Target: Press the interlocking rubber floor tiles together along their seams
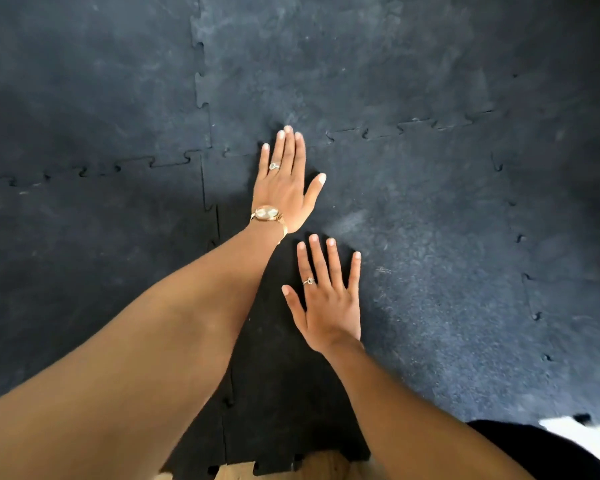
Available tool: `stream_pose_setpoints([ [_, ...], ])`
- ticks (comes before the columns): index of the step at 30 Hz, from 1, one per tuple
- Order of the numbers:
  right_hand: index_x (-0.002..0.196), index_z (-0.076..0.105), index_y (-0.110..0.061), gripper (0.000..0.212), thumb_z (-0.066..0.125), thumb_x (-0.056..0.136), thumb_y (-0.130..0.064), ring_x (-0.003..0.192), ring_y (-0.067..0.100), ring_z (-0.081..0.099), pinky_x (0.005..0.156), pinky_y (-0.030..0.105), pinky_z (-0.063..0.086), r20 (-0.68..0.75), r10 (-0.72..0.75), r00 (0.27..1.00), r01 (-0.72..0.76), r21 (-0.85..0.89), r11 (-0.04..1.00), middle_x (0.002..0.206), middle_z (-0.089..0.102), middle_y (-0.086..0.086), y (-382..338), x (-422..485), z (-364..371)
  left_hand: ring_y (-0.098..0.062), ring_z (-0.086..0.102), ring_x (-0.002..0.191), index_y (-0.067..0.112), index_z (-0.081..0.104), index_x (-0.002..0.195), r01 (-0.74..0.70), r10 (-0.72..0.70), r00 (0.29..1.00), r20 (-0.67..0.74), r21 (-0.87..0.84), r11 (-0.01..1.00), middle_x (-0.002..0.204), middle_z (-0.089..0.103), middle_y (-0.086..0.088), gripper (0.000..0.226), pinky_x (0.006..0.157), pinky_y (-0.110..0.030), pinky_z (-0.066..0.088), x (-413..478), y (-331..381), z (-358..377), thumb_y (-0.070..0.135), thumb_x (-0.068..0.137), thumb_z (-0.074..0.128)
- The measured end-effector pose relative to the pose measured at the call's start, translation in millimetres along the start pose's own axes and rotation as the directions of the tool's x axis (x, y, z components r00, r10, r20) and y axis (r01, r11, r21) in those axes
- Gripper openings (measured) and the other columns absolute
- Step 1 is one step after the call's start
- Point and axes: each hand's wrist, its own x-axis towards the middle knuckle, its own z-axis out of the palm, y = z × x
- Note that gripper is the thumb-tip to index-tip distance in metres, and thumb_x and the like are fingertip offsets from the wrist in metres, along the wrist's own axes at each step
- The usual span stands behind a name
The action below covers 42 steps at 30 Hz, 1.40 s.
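On the floor, across dark tiles [413, 237]: both hands flat, fingers spread, gripping nothing. Left hand [284, 188] fingertips touching the cross seam [378, 131], right hand [329, 303] nearer, mid-tile. To do well: lean weight through the palms straight onto the seam, work along tab by tab, check by touch for raised edges, especially toward the side seam [520, 237].

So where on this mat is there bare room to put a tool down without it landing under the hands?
Free: the near tile right of the right hand, out to the right-side seam; also the far tile beyond the horizontal seam. Crowded: the middle, where the left hand lies flat with fingertips reaching that seam, and both forearms.
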Motion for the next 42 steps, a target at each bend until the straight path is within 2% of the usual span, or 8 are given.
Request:
stream_pose_setpoints([
  [7,0.152,0.020,-0.007,0.070,0.032,0.098,-0.051,0.149,0.024,0.014,0.118,0.050,0.012,-0.093,0.051,0.994,-0.041,0.113,0.993,0.160,0.019,0.007,7,0,1,-0.025,0.001,0.150,0.006,0.005,0.154,0.005,-0.005,1.000,-0.026,0.005,1.000,0.162,0.002,-0.012,0.073,0.121,-0.046,0.002,0,0,-1,0.052,0.098,0.015],
  [10,0.151,0.024,-0.006,0.068,0.030,0.098,-0.048,0.148,0.027,0.015,0.119,0.048,0.012,-0.199,0.301,0.933,-0.264,0.189,0.946,0.159,0.021,0.009,34,5,-9,-0.025,0.001,0.150,0.006,0.004,0.154,0.004,-0.003,1.000,-0.031,0.006,1.000,0.162,0.002,-0.011,0.073,0.121,-0.046,0.002,1,0,-1,0.052,0.098,0.015],
  [13,0.152,0.016,-0.006,0.073,0.022,0.097,-0.053,0.149,0.028,0.009,0.119,0.052,0.007,-0.178,0.444,0.878,-0.419,0.165,0.893,0.161,0.015,0.010,71,12,-13,-0.025,0.001,0.150,0.006,0.004,0.154,0.007,-0.006,0.999,-0.042,0.006,1.000,0.162,0.003,-0.011,0.073,0.121,-0.046,0.002,0,1,2,0.053,0.099,0.015],
  [18,0.154,0.007,-0.009,0.077,0.019,0.096,-0.058,0.150,0.028,0.000,0.119,0.054,0.000,-0.099,0.420,0.902,-0.410,0.106,0.906,0.162,0.005,0.008,86,16,-11,-0.029,0.003,0.149,0.003,0.009,0.153,0.035,-0.035,0.997,-0.069,-0.005,0.999,0.161,0.005,-0.014,0.070,0.120,-0.049,0.003,-1,5,2,0.048,0.100,0.021],
  [23,0.153,-0.004,-0.011,0.076,0.009,0.095,-0.058,0.149,0.026,-0.009,0.119,0.052,-0.007,-0.031,0.394,0.919,-0.388,0.115,0.914,0.163,-0.006,0.005,92,12,-18,-0.033,0.009,0.148,0.006,0.015,0.153,0.211,-0.218,0.975,-0.038,-0.139,0.968,0.160,0.009,-0.018,0.062,0.120,-0.050,0.009,-84,48,8,0.039,0.102,0.022],
  [29,0.148,-0.024,-0.010,0.082,0.023,0.098,-0.055,0.143,0.026,-0.031,0.113,0.052,-0.022,0.182,0.285,0.941,-0.318,0.189,0.929,0.156,-0.032,0.006,106,15,-29,-0.031,0.007,0.149,0.008,0.011,0.154,0.146,-0.147,0.989,-0.003,-0.061,0.987,0.161,0.010,-0.012,0.064,0.120,-0.051,0.005,-131,55,22,0.040,0.099,0.018],
  [35,0.146,-0.028,-0.010,0.079,0.021,0.099,-0.051,0.141,0.028,-0.034,0.110,0.052,-0.024,0.292,0.271,0.917,-0.333,0.190,0.924,0.155,-0.035,0.006,104,20,-40,-0.032,0.002,0.149,0.006,0.007,0.153,0.146,-0.143,0.988,0.062,-0.044,0.988,0.162,0.005,-0.012,0.065,0.119,-0.054,0.002,-129,56,18,0.039,0.099,0.019],
  [42,0.150,-0.018,-0.011,0.078,0.021,0.098,-0.054,0.146,0.029,-0.023,0.113,0.052,-0.019,0.217,0.309,0.926,-0.342,0.136,0.930,0.159,-0.024,0.007,98,15,-35,-0.031,-0.002,0.149,0.007,0.004,0.153,0.128,-0.124,0.986,0.111,-0.029,0.991,0.162,0.001,-0.011,0.064,0.119,-0.052,-0.002,-130,58,14,0.040,0.100,0.016],
])
